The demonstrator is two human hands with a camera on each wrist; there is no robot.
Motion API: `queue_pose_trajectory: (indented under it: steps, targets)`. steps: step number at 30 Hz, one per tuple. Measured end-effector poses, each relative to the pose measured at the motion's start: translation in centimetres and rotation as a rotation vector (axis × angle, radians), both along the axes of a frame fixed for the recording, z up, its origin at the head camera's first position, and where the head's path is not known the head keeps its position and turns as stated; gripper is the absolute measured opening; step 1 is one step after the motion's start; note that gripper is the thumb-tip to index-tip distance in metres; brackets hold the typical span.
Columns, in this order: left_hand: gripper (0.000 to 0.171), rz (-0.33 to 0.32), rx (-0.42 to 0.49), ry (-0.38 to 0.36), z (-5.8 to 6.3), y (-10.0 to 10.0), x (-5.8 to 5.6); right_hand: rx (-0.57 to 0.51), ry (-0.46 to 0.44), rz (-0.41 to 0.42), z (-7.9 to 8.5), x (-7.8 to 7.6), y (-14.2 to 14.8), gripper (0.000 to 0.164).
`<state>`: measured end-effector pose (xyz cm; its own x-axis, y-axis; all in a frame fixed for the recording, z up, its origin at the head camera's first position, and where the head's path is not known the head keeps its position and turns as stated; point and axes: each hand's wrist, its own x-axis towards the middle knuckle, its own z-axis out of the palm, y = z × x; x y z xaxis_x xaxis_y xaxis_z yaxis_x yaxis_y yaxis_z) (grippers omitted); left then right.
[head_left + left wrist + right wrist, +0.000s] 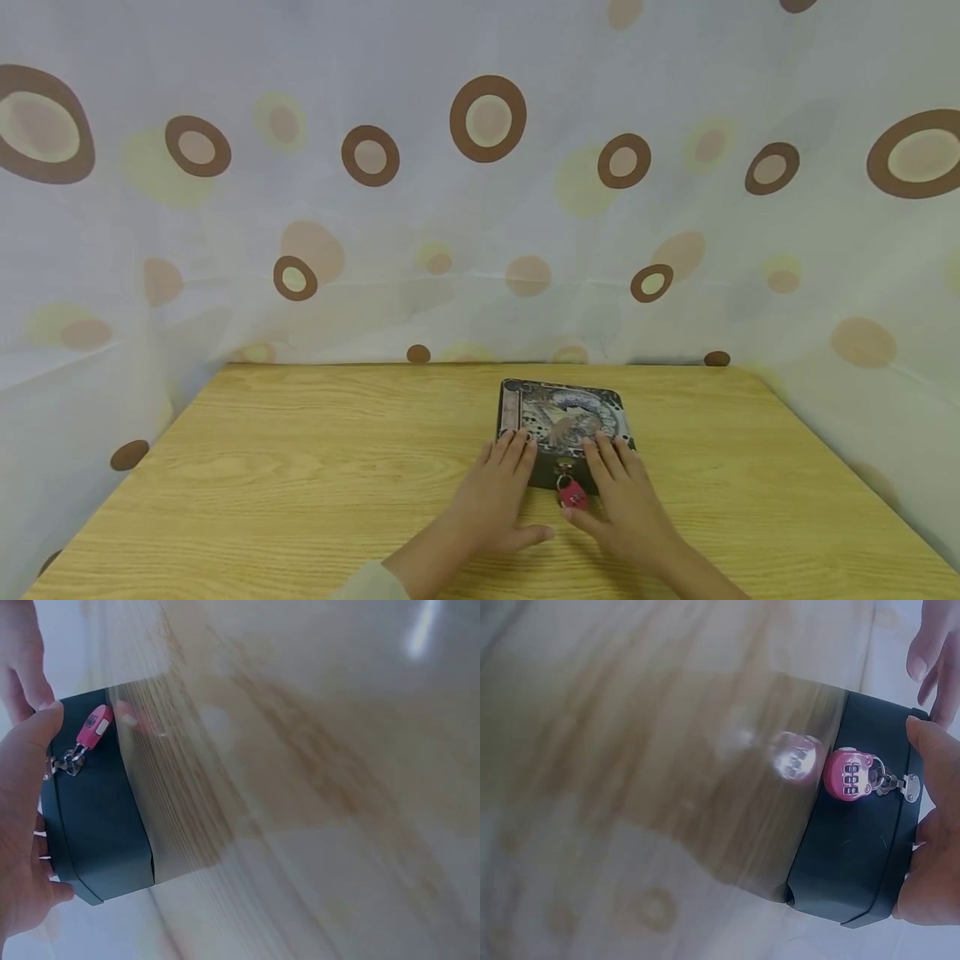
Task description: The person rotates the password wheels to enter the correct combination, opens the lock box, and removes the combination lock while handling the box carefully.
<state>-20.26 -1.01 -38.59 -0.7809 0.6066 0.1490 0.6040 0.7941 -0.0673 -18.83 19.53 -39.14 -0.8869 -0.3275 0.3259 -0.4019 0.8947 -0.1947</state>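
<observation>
A dark tin box (570, 408) with a patterned lid sits on the wooden table. From the metal clasp (910, 787) on its front hangs a small pink combination padlock (573, 493), its number dials facing out in the right wrist view. My left hand (487, 500) rests its straight fingers on the lid's front left part, thumb spread to the side. On the front right part lie the extended fingers of my right hand (630, 508), with the thumb near the padlock. The box's plain dark front (97, 817) fills the gap between the hands.
The wood-grain table (300, 467) stretches out on both sides of the box, its glossy top reflecting the padlock. Behind it and along both sides hangs a pale curtain (450, 200) printed with brown and yellow circles.
</observation>
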Motion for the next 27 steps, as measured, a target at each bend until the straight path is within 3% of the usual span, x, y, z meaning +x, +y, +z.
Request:
queue_pose_trajectory:
  steps: [12, 27]
  targets:
    - [0.092, 0.012, -0.018, 0.051, 0.0, -1.1, 0.3, 0.006, 0.012, 0.03, 0.0, -0.2, -0.9, 0.085]
    - [0.092, 0.043, -0.008, 0.018, 0.1, -2.5, 0.5, 0.013, -0.012, 0.066, 0.3, -0.4, -2.6, 0.085]
